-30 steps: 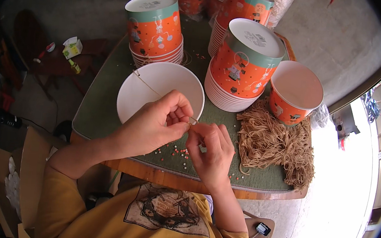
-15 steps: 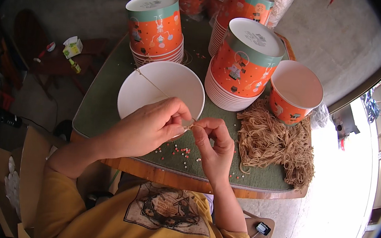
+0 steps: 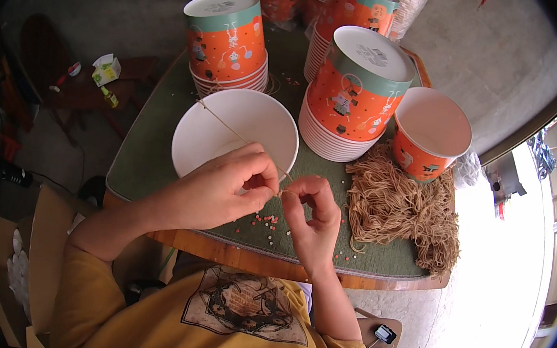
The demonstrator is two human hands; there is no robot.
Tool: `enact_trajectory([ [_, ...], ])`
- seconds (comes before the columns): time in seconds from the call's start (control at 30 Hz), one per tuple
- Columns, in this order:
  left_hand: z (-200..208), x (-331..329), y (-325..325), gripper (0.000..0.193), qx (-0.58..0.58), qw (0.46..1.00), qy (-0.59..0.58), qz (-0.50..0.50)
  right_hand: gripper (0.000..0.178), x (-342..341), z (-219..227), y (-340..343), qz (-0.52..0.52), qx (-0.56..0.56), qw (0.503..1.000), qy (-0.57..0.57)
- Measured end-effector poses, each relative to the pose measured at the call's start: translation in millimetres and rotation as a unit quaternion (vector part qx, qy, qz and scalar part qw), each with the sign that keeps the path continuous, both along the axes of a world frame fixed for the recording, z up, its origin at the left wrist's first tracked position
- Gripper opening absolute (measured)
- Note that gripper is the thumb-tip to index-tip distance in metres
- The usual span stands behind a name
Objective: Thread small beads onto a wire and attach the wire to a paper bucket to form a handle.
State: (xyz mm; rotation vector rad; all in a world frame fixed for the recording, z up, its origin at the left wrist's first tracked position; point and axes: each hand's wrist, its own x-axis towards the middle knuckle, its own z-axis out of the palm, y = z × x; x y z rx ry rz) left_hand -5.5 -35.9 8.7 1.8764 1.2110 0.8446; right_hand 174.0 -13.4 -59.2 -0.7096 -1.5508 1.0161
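Note:
Both hands meet over the near edge of an open white paper tub (image 3: pixel 191 134). My left hand (image 3: pixel 219 188) is closed in a pinch on a thin tan string (image 3: pixel 232 130), which runs across the tub's opening to its far left rim. Fingertips of my right hand (image 3: pixel 314 222) pinch the same string just beside the left ones, where it seems looped or knotted; the exact spot is too small to make out. Small red and white beads (image 3: pixel 267 221) lie scattered on the green mat (image 3: pixel 153 140) beneath the hands.
Upside-down stacks of orange and green printed tubs, one at back left (image 3: pixel 228 39) and one in the middle (image 3: pixel 355 94), rise behind. At right, an open orange tub (image 3: pixel 422 165) rests against a bundle of tan strings (image 3: pixel 400 214). A cardboard box (image 3: pixel 46 251) stands at lower left.
The fingertips have shifted slightly, and more of the string now shows above them, arching toward my right hand. The tubs and the string bundle stay in place.

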Motion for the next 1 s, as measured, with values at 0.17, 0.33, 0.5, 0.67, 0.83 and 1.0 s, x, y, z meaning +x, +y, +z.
enact_trajectory([
  [0.17, 1.7, 4.6, -1.9, 0.012, 0.054, 0.996, 0.065, -0.011, 0.006, 2.0, 0.0, -4.0, 0.018, -0.043, 0.999, 0.021],
  [0.33, -3.0, 10.8, -0.9, 0.017, 0.174, 0.980, 0.095, -0.003, 0.004, 5.3, -2.5, -6.7, 0.051, -0.135, 0.988, 0.045],
  [0.5, -6.6, 15.7, -0.5, 0.020, 0.267, 0.955, 0.132, 0.013, 0.003, 6.0, -2.5, -7.2, 0.055, -0.143, 0.987, 0.042],
  [0.67, -7.8, 15.0, -2.2, 0.024, 0.234, 0.959, 0.157, 0.016, 0.003, 5.6, -3.5, -7.2, 0.059, -0.153, 0.985, 0.056],
  [0.83, -6.9, 16.9, -2.8, 0.023, 0.252, 0.954, 0.161, 0.027, 0.003, 6.6, -5.1, -7.3, 0.056, -0.154, 0.985, 0.054],
  [1.0, -10.3, 16.4, -0.4, 0.021, 0.253, 0.954, 0.156, 0.039, 0.003, 5.6, -9.6, -6.4, 0.058, -0.171, 0.981, 0.068],
])
